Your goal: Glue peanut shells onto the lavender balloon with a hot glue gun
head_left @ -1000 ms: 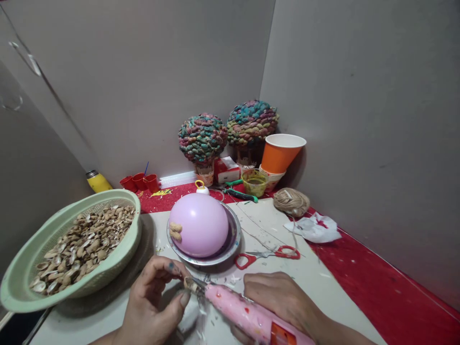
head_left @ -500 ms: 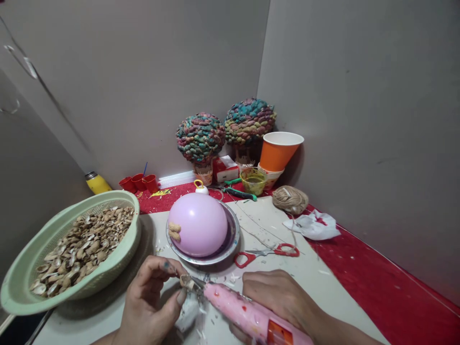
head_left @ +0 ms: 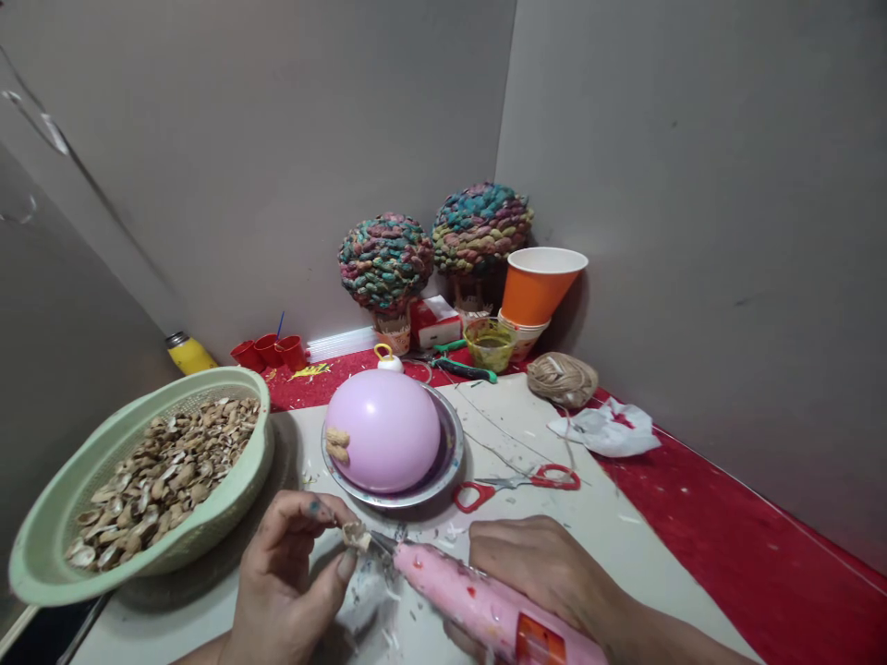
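Between the thumb and fingers of my left hand (head_left: 287, 573) is a half peanut shell (head_left: 356, 536), its hollow side turned toward the glue gun. My right hand (head_left: 547, 573) wraps round a pink hot glue gun (head_left: 464, 586), whose metal nozzle points left at the shell's edge. Behind them a lilac balloon (head_left: 388, 429) rests in a round metal bowl (head_left: 454, 462). A few peanut shells (head_left: 337, 444) are stuck to the balloon's left side.
On the left stands a green colander (head_left: 42, 554) full of peanut shells. Red-handled scissors (head_left: 516, 482) lie right of the bowl, near a ball of twine (head_left: 563, 379) and a crumpled tissue (head_left: 613, 428). Further back are pliers (head_left: 464, 371), paper cups (head_left: 544, 286) and two shell-covered balls (head_left: 386, 263).
My left hand has shifted slightly left with the shell, so the nozzle tip sits a little further from it. The glue gun stays nearly in place.
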A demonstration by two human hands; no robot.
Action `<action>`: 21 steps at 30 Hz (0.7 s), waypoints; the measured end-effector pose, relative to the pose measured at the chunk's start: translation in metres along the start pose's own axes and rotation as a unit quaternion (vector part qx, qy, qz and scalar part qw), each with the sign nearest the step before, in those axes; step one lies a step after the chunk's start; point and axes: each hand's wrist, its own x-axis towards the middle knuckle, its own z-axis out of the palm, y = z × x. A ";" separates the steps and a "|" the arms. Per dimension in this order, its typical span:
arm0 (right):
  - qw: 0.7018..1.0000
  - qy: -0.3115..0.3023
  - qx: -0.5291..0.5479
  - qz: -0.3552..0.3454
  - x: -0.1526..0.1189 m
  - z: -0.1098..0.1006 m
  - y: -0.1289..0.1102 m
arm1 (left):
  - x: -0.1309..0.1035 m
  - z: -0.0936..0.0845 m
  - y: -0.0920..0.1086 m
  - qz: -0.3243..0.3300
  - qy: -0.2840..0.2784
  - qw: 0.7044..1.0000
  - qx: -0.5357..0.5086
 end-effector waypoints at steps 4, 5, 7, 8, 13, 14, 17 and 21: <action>1.000 0.005 -0.005 -0.003 0.000 0.002 0.001 | 0.001 0.001 0.001 0.003 0.008 1.000 -0.004; 1.000 0.009 -0.004 -0.003 -0.001 0.003 0.002 | 0.001 0.001 0.001 0.005 0.011 1.000 -0.004; 1.000 0.012 0.000 0.001 -0.004 0.006 0.005 | 0.002 0.001 0.001 0.007 0.017 1.000 -0.003; 1.000 0.011 0.002 0.001 -0.005 0.008 0.006 | 0.002 0.001 0.001 0.009 0.020 1.000 -0.003; 1.000 -0.014 -0.011 -0.005 -0.011 0.007 0.004 | 0.001 0.002 0.003 0.003 0.032 0.999 0.002; 1.000 -0.014 -0.014 -0.007 -0.011 0.007 0.003 | 0.001 0.002 0.003 0.001 0.032 0.999 0.005; 1.000 -0.015 -0.024 -0.007 -0.012 0.006 0.002 | 0.000 0.002 0.003 0.000 0.031 0.999 0.011; 0.999 -0.019 -0.031 -0.023 -0.011 0.008 0.003 | 0.000 0.002 0.002 -0.004 0.020 1.000 0.016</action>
